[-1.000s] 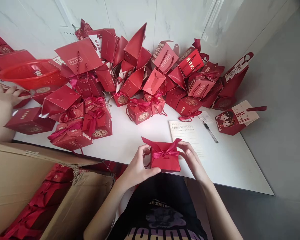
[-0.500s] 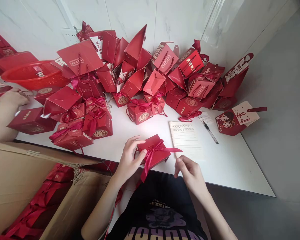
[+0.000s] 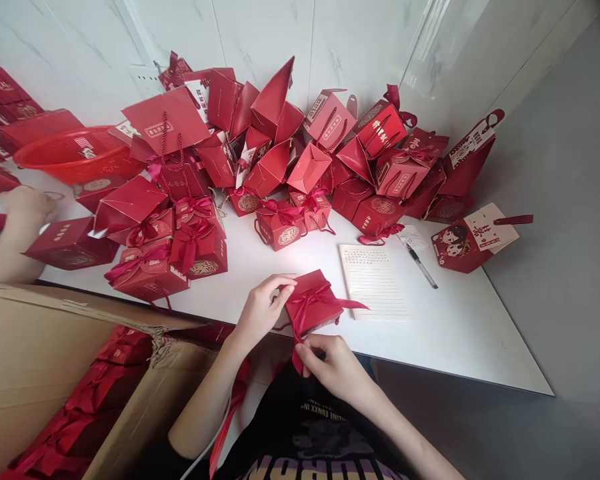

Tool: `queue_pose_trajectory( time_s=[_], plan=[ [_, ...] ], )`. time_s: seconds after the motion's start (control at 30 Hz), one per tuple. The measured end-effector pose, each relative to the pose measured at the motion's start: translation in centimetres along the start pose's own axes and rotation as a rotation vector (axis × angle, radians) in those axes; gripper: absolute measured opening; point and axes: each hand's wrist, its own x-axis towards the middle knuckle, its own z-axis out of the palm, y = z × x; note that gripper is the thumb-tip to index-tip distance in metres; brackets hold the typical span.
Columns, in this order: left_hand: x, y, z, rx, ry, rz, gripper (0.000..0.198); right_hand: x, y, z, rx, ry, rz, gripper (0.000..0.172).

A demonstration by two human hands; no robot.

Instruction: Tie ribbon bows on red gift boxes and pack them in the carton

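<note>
A small red gift box [image 3: 317,317] sits at the front edge of the white table, a dark red ribbon [image 3: 307,308] tied in a bow on its top. One ribbon tail points right, and the other hangs over the front edge. That hanging tail is pinched between the thumb and fingers of my right hand [image 3: 333,367]. At the box's left side is my left hand [image 3: 265,303], thumb and index fingertips close together near the upper left corner; whether they hold anything is too small to tell.
Red gift boxes [image 3: 275,167] pile up along the wall. A notebook [image 3: 375,287] and a pen [image 3: 423,267] lie right of the box. An open carton [image 3: 180,380] holds ribboned boxes at the lower left. Another person's hand [image 3: 30,207] is at the far left, by a red basket [image 3: 75,160].
My right hand has moved left and down from beside the right ribbon tail and taken hold of the hanging one. My left hand's thumb and fingers have come together at the box's left side.
</note>
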Motion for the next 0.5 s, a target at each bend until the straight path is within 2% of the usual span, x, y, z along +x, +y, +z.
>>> queue_pose_trajectory(
  time_s=[0.13,0.2,0.33,0.5],
  plan=[
    [-0.1,0.5,0.4,0.047,0.181,0.041,0.018,-0.7,0.4,-1.0,0.048,-0.047,-0.003,0.038],
    [-0.4,1.4,0.8,0.065,0.208,0.082,0.017,-0.8,0.4,-1.0,0.041,-0.041,0.008,0.037],
    [-0.8,2.6,1.5,0.176,0.102,0.091,0.01,-0.5,0.4,-0.7,0.01,-0.035,0.015,0.034],
    [-0.6,2.3,1.8,0.208,0.034,0.052,0.008,-1.0,0.4,-1.1,-0.057,-0.072,-0.004,0.03]
  ],
)
